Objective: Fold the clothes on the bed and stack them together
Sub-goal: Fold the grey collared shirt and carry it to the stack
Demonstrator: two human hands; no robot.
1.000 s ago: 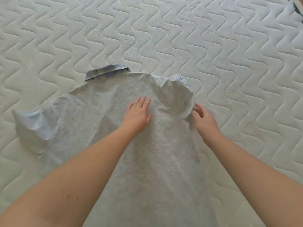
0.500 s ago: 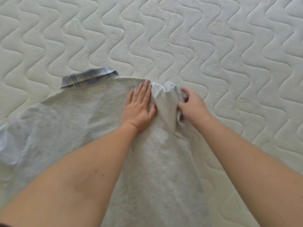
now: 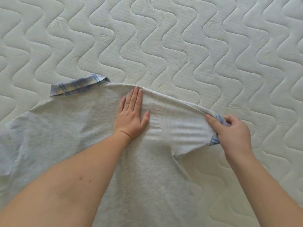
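- Quilted white mattress (image 3: 180,38) with wavy stitching fills everything beyond and around your hands
- Your grey shirt (image 3: 73,128) lies back-up on it, spread under both forearms and running left of your left hand, its body reaching down toward you
- Its right sleeve (image 3: 183,126) is stretched taut between your two hands, showing fine ripples
- Your left hand (image 3: 132,117) lies flat on the shirt's shoulder, fingers straight and together, pressing down
- Your right hand (image 3: 229,131) pinches the sleeve's blue-edged cuff, fingers curled round it
- Plaid blue collar (image 3: 78,86) sits beyond and left of your left hand, at the shirt's far edge
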